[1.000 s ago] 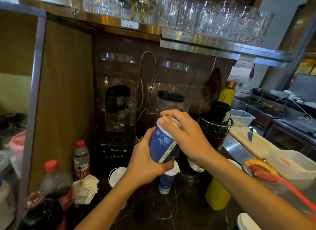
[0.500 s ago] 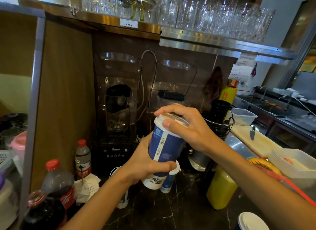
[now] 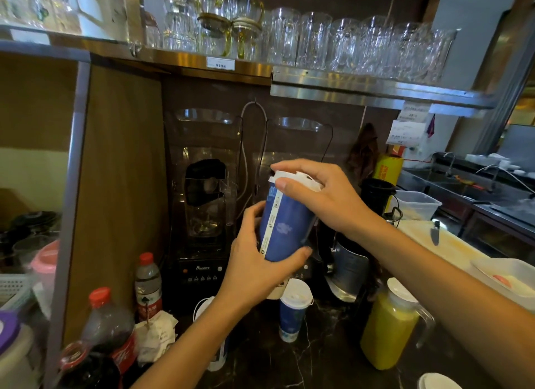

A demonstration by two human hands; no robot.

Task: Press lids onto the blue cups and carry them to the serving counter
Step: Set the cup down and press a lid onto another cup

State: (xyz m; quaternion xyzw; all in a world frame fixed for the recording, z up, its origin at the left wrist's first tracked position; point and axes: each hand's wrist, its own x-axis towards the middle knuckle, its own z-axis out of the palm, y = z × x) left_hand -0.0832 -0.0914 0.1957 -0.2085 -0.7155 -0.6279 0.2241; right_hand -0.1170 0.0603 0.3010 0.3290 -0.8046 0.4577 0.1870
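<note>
- The left hand point(image 3: 254, 261) wraps the lower body of a tall blue cup point(image 3: 285, 226), fingers curled behind and the thumb across its front. The cup is held in the air above the dark marbled counter point(image 3: 318, 357), in front of the blenders, and leans a little.
- The cup is smooth paper with a white seam strip down one side. Its base is hidden behind the left palm.
- The right hand point(image 3: 321, 194) curls over the top, thumb and fingers gripping the white plastic lid point(image 3: 292, 180). Whether the lid is fully seated I cannot tell; the fingers cover most of it.
- A second blue cup point(image 3: 292, 313), already lidded, stands upright on the counter just below the held one.
- Another white-rimmed cup point(image 3: 215, 357) is mostly hidden behind the left forearm.
- A clear pitcher of yellow juice point(image 3: 388, 333) stands to the right.
- A black blender point(image 3: 204, 215) under a clear hood sits at the back; glossy ribbed glasses point(image 3: 347, 41) line the steel shelf point(image 3: 362, 92) above.
- Red-capped cola bottles point(image 3: 107, 330) are cut off at lower left.
</note>
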